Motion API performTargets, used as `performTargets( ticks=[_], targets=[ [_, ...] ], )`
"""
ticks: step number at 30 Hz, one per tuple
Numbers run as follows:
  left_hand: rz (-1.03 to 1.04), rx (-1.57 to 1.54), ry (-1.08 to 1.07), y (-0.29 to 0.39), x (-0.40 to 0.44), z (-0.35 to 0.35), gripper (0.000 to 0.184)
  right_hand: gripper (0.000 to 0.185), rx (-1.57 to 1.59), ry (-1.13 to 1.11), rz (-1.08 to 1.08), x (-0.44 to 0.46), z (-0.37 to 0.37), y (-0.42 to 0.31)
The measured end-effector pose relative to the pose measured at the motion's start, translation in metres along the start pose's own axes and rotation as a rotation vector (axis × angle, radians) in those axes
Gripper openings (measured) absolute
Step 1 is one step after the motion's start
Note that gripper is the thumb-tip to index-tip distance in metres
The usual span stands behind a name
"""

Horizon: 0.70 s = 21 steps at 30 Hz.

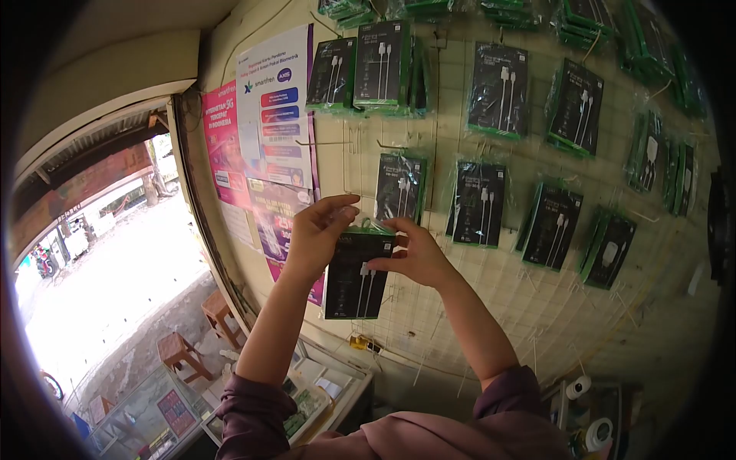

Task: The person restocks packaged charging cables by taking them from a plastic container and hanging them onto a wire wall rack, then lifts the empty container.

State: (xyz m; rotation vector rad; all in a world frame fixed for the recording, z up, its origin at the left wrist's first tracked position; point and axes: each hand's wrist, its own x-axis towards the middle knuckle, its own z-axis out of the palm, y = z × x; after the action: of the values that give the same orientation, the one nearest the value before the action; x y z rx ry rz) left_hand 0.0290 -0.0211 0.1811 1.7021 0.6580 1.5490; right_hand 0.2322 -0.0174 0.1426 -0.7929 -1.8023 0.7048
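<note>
A black charging cable package in clear plastic with green edges hangs upright between my hands, with white cables pictured on its front. At its upper left corner, my left hand is closed, thumb and forefinger pinched near the plastic top; exactly what lies between the fingertips is hidden. My right hand grips the upper right edge, thumb on the front and fingers behind. Just behind and above hangs a similar cable package on the wall rack.
More cable packages hang in rows on the wire grid. Bare hooks stick out at upper left. Posters cover the wall beside the doorway. Below are a glass display case, wooden stools and a shelf with white bottles.
</note>
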Motion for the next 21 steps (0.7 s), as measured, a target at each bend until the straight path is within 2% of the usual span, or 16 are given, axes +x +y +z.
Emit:
performTargets(
  ticks=[2, 4, 6, 7, 8, 9, 10, 11, 12, 13, 16, 21],
  targets=[
    [0.000, 0.030, 0.000, 0.001, 0.009, -0.004, 0.027, 0.067, -0.015, -0.005, 0.012, 0.007, -0.003, 0.005],
    [-0.001, 0.061, -0.004, 0.010, 0.016, -0.003, 0.029, 0.065, -0.038, 0.077, -0.138, 0.018, -0.004, 0.003],
    [0.186, 0.725, 0.135, 0.022, 0.020, 0.001, 0.044, 0.062, -0.007, 0.151, -0.162, 0.024, -0.006, -0.006],
    [0.191, 0.725, 0.136, 0.014, 0.028, -0.002, 0.044, 0.058, 0.022, 0.223, -0.183, 0.028, -0.007, -0.011],
    [0.310, 0.663, 0.121, -0.003, 0.040, -0.008, 0.052, 0.048, 0.060, 0.279, -0.240, 0.036, -0.007, -0.011],
    [0.428, 0.599, 0.105, -0.006, 0.047, -0.008, 0.060, 0.048, 0.059, 0.280, -0.245, 0.040, -0.009, -0.017],
    [0.409, 0.443, -0.011, -0.008, 0.053, -0.008, 0.064, 0.046, 0.081, 0.268, -0.190, 0.043, -0.010, -0.023],
    [0.412, 0.443, -0.010, -0.012, 0.059, -0.006, 0.064, 0.043, 0.102, 0.256, -0.133, 0.047, -0.011, -0.028],
    [0.315, 0.181, -0.026, -0.013, 0.063, 0.000, 0.062, 0.041, 0.183, 0.268, -0.238, 0.056, -0.009, -0.025],
    [0.215, -0.080, -0.042, -0.015, 0.068, 0.005, 0.060, 0.041, 0.181, 0.268, -0.240, 0.061, -0.011, -0.024],
    [0.275, -0.127, -0.009, -0.022, 0.088, 0.012, 0.053, 0.040, 0.072, 0.408, -0.286, 0.078, -0.016, -0.024],
    [0.337, -0.060, 0.057, -0.036, 0.110, 0.016, 0.050, 0.036, 0.121, 0.441, -0.246, 0.094, -0.019, -0.019]
  ],
)
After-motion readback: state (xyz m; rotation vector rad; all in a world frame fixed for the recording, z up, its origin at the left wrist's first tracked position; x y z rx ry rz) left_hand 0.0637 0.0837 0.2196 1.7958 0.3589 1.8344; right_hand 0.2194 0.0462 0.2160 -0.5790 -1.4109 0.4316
